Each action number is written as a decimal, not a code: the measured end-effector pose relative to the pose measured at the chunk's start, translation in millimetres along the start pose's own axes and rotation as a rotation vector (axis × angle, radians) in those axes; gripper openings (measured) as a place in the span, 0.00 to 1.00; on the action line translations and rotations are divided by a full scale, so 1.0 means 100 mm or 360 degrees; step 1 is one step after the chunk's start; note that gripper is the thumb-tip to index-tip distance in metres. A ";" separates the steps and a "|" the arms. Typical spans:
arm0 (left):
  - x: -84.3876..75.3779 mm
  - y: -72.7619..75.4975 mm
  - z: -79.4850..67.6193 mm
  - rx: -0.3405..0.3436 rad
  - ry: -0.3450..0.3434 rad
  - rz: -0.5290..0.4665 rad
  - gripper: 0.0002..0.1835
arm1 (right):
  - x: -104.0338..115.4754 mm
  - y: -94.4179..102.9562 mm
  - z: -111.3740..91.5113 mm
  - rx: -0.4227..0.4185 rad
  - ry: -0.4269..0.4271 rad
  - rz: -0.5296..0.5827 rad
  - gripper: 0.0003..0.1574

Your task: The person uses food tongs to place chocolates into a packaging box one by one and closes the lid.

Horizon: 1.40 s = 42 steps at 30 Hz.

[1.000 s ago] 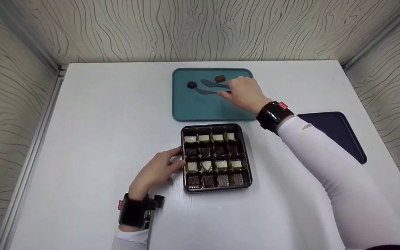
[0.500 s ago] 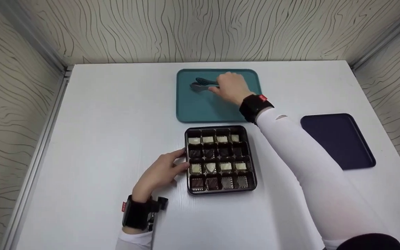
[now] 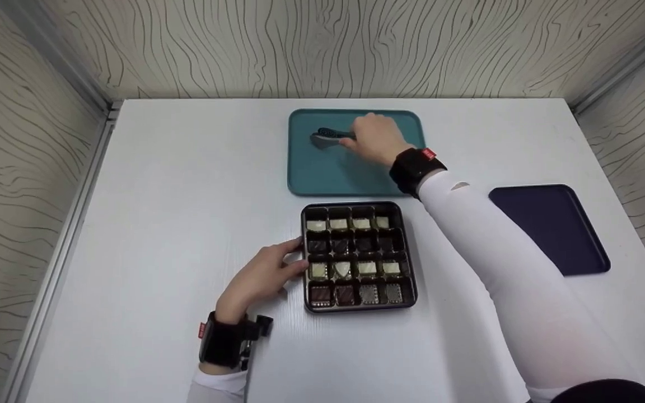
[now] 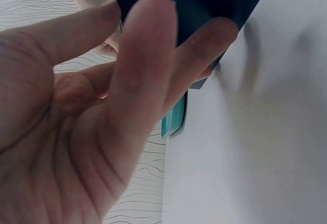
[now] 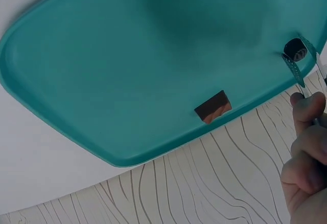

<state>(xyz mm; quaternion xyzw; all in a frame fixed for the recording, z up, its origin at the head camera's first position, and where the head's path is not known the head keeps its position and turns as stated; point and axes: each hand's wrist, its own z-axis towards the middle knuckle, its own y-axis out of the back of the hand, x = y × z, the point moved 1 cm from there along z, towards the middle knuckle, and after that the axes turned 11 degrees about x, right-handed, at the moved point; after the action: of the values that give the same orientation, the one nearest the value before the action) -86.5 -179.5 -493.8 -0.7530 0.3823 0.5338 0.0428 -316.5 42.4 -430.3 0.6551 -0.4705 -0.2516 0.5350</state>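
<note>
My right hand (image 3: 377, 139) grips a pair of tongs (image 3: 333, 134) over the teal tray (image 3: 328, 178). In the right wrist view the tong tips stand on either side of a dark round chocolate (image 5: 295, 49). A brown rectangular chocolate (image 5: 213, 107) lies on the tray near its far edge; in the head view my hand hides it. My left hand (image 3: 263, 274) touches the left side of a black square box (image 3: 410, 268) with its fingertips, fingers extended. Inside the box, a divided insert holds rows of white chocolates (image 3: 367, 268) and dark chocolates (image 3: 321, 295).
A dark blue tray (image 3: 552, 229) lies at the right, partly behind my right sleeve. The white table (image 3: 188, 184) meets a wood-patterned wall (image 3: 322, 50) at the back, just beyond the teal tray.
My right hand has moved left and slightly back, and the tongs have narrowed around the dark round chocolate. The left hand stays at the box. The whole head view has shifted slightly.
</note>
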 end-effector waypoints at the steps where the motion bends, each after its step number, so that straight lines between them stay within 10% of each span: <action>1: 0.00 0.00 0.00 0.0006 0.0000 -0.0008 0.33 | 0.00 0.00 -0.01 -0.0005 -0.0002 -0.0003 0.33; 11: 0.01 0.02 0.00 0.0026 0.0007 -0.0005 0.33 | -0.05 -0.02 -0.30 -0.0066 0.0074 -0.0009 0.31; 29: 0.02 0.03 -0.04 0.0075 -0.0068 -0.0060 0.33 | -0.15 -0.01 -1.96 -0.0145 0.0435 0.0003 0.25; 42: 0.01 0.03 -0.04 0.0065 -0.0059 -0.0036 0.34 | -0.08 -0.11 -2.53 -0.0116 0.0692 -0.0192 0.24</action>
<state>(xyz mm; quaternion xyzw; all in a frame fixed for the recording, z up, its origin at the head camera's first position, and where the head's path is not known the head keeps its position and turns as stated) -85.1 -184.3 -491.9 -0.7462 0.3838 0.5392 0.0713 -105.4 166.9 -366.1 0.7011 -0.2946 -0.1529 0.6311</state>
